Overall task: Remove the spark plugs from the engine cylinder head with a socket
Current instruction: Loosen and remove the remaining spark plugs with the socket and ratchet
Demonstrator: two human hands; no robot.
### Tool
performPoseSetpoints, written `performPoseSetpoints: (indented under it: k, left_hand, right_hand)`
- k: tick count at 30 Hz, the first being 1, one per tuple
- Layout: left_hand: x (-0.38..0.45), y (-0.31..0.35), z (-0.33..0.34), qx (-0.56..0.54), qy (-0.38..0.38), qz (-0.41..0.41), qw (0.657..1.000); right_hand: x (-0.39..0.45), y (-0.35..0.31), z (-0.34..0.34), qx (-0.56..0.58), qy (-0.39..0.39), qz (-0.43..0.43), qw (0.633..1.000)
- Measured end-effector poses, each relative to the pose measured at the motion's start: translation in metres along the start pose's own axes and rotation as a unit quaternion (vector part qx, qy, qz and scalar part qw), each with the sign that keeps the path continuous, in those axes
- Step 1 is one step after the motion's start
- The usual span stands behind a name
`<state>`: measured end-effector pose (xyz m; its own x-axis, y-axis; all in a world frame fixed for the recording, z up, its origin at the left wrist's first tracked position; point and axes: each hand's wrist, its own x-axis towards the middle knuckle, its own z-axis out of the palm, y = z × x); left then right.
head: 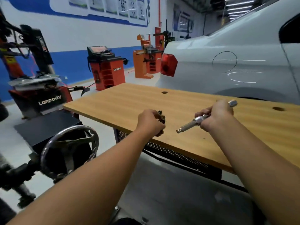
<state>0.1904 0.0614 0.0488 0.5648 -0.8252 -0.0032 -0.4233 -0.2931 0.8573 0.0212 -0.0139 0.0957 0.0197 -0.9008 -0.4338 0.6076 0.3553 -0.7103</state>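
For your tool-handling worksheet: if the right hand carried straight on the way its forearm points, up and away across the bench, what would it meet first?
Probably the white car. The right hand, gripping the socket extension, hovers over the wooden benchtop, and nothing else shows on that line; depth is unclear.

Right hand (215, 116) grips socket tool (191, 123) over wooden table (129, 101).

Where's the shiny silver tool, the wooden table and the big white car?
Long silver metal socket tool (191, 123), head view, on its bare shaft below the right hand.
Light brown wooden table (129, 101), head view, on bare top near the far left corner.
White car (243, 46), head view, on its rear side panel.
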Motion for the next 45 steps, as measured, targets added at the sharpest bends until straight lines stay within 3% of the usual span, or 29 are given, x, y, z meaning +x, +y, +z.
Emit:
performPoseSetpoints:
  k: [2, 4, 6, 7, 9, 14, 21, 25, 26, 28, 30, 32, 39, 45]
  left_hand:
    - [0.025, -0.006, 0.025, 0.098, 0.034, 0.047, 0.994]
    - [0.046, -0.015, 0.046, 0.253, 0.089, 0.095, 0.959]
    - [0.062, -0.027, 0.054, 0.354, 0.132, 0.059, 0.924]
    - [0.071, -0.032, 0.055, 0.362, 0.129, 0.019, 0.923]
    - [0.086, -0.040, 0.052, 0.346, 0.110, -0.031, 0.931]
    - [0.105, -0.051, 0.045, 0.315, 0.139, -0.008, 0.939]
    - [0.092, -0.055, 0.033, 0.287, 0.097, 0.000, 0.953]
    - [0.054, -0.041, 0.011, 0.215, 0.138, 0.077, 0.964]
    - [0.042, -0.035, 0.003, 0.160, 0.121, 0.106, 0.974]
    - [0.012, -0.029, -0.016, 0.050, 0.013, 0.119, 0.992]
    - [-0.018, -0.032, -0.039, 0.015, -0.092, 0.103, 0.990]
    - [-0.044, -0.043, -0.069, 0.022, -0.109, 0.104, 0.988]
    - [-0.134, -0.105, -0.220, 0.082, 0.090, 0.063, 0.991]
    - [-0.230, -0.144, -0.342, 0.138, 0.250, -0.041, 0.958]
  right_hand:
    - [0.020, 0.002, -0.011, 0.006, 0.003, 0.015, 1.000]
    - [0.037, 0.004, -0.022, 0.017, 0.007, 0.016, 1.000]
    - [0.049, 0.007, -0.032, 0.024, 0.010, 0.023, 0.999]
    - [0.054, 0.008, -0.036, 0.025, 0.013, 0.026, 0.999]
    - [0.063, 0.009, -0.041, 0.023, 0.020, 0.027, 0.999]
    - [0.071, 0.020, -0.033, 0.000, 0.038, 0.020, 0.999]
    - [0.052, 0.033, -0.010, -0.008, 0.022, 0.016, 1.000]
    - [0.018, 0.042, 0.013, -0.049, 0.012, -0.014, 0.999]
    - [0.007, 0.047, 0.021, -0.057, 0.006, -0.025, 0.998]
    - [-0.017, 0.063, 0.041, -0.075, -0.014, -0.038, 0.996]
    - [-0.045, 0.084, 0.060, -0.080, -0.041, -0.034, 0.995]
    - [-0.075, 0.110, 0.081, -0.085, -0.083, -0.026, 0.993]
    - [-0.211, 0.227, 0.156, -0.109, -0.270, 0.023, 0.956]
    - [-0.352, 0.323, 0.214, -0.152, -0.404, 0.115, 0.895]
